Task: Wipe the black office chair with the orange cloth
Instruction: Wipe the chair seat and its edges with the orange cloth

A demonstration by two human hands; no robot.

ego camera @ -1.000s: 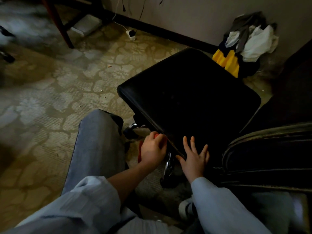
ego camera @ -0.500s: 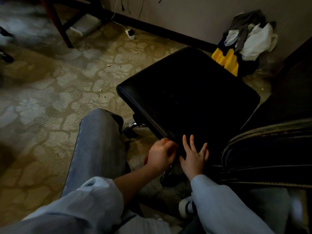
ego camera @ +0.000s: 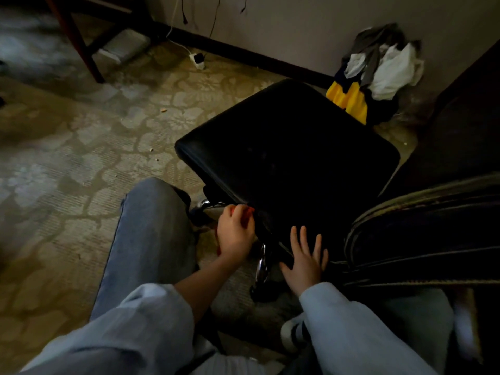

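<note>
The black office chair [ego camera: 292, 158] fills the middle of the head view, its padded seat facing up and its backrest [ego camera: 422, 234] at the right. My left hand [ego camera: 236, 234] grips the orange cloth [ego camera: 247, 212] against the seat's near left edge; only small bits of orange show past the fingers. My right hand [ego camera: 305, 261] lies flat with spread fingers on the near corner of the seat.
Chrome chair legs [ego camera: 262, 263] show under the seat between my hands. My jeans knee [ego camera: 151, 228] is at the left. A pile of clothes [ego camera: 376, 74] lies by the wall, with a power strip [ego camera: 198, 60] and wooden furniture legs [ego camera: 78, 41] farther left on the patterned carpet.
My left hand with the cloth slid right along the seat edge toward my right hand, then back left and slightly up. My right hand stayed in place.
</note>
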